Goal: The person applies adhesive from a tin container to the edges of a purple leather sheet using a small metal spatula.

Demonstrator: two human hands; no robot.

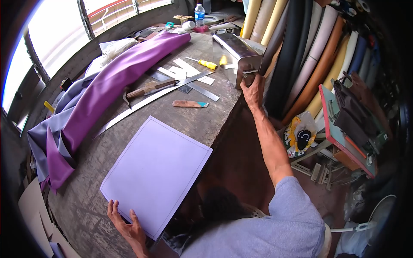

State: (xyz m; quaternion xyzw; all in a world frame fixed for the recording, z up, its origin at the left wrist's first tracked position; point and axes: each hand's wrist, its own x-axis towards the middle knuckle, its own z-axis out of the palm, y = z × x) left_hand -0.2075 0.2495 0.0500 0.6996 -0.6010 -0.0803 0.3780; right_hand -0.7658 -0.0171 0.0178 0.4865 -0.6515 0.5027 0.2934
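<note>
A lavender sheet [157, 176] with a line marked just inside its edges lies on the worktable, its near right part reaching past the table's edge. By its lower left edge is my left hand [127, 228], fingers apart and thumb near or on the sheet. My right arm stretches to the far right corner of the table. There my right hand [254, 91] is closed round a dark knob [249, 78] at the near end of a shiny metal box [238, 49]. My fingers partly cover the knob.
A purple cloth roll [107, 86] runs along the table's left. Beyond the sheet lie a long metal ruler [142, 103], a cutter [190, 104], a yellow-handled screwdriver [208, 64] and a wooden-handled tool [150, 88]. Material rolls [318, 64] lean at right, near a red-edged stand [329, 116].
</note>
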